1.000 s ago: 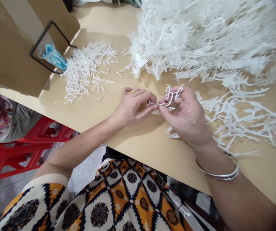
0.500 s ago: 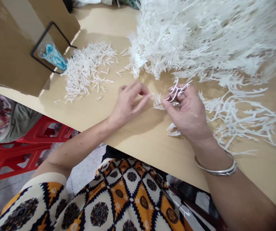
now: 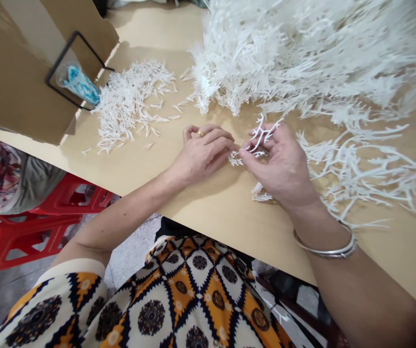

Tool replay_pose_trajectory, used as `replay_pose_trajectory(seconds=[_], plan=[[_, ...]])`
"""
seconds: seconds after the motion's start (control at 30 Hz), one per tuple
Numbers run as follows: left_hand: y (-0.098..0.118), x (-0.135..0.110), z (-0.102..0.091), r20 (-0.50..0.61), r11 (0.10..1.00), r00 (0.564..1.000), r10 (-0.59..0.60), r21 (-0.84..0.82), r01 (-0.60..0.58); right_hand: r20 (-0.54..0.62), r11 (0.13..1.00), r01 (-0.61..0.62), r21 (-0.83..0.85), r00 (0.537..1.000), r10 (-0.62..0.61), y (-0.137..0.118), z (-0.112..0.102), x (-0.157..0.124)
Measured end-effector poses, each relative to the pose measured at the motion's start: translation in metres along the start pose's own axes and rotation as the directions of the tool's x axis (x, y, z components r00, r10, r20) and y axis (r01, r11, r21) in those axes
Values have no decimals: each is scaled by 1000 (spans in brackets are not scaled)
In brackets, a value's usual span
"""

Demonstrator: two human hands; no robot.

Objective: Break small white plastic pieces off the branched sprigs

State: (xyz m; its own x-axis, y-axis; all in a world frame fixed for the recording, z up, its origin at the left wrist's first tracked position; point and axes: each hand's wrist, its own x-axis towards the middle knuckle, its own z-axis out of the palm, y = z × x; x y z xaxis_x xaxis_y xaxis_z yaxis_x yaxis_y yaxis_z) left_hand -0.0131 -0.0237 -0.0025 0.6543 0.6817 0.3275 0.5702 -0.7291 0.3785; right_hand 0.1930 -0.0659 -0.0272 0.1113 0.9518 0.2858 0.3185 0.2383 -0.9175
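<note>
My right hand (image 3: pixel 282 166) is closed, thumb and fingers pinching a white branched plastic sprig (image 3: pixel 264 133) that forks up past the fingertips. More small white tips (image 3: pixel 235 158) stick out of its left side, below the thumb. My left hand (image 3: pixel 208 151), with a gold ring, has its fingers drawn together at those tips; the exact contact is partly hidden. Under the right wrist lies a small bunch of white pieces (image 3: pixel 260 192). To the left of my left hand spreads a pile of short white forked bits (image 3: pixel 131 101).
A big heap of white branched plastic (image 3: pixel 284 58) covers the back right, with longer loose branches (image 3: pixel 371 169) before it. A cardboard box (image 3: pixel 30 63), a black wire frame (image 3: pixel 59 60) and a blue-and-white wrapped item (image 3: pixel 81 84) stand left. Red stools (image 3: pixel 30 237) are beside the table.
My left hand has moved slightly right and turned over, its fingers closing in at the white tips by my right hand. The right hand keeps the sprig nearly in place.
</note>
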Motion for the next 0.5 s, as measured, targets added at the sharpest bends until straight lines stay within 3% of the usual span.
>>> replay_pose_trajectory(seconds=[0.33,0.5], plan=[[1,2,-4,-8,987,997,-72,-145,70,23,998,6,-60,1000,-5,-8,-1,-2],[-1,4,-7,93,981,995,-18,-192,36,70,998,2,-66,998,3,-11,-2,-3]])
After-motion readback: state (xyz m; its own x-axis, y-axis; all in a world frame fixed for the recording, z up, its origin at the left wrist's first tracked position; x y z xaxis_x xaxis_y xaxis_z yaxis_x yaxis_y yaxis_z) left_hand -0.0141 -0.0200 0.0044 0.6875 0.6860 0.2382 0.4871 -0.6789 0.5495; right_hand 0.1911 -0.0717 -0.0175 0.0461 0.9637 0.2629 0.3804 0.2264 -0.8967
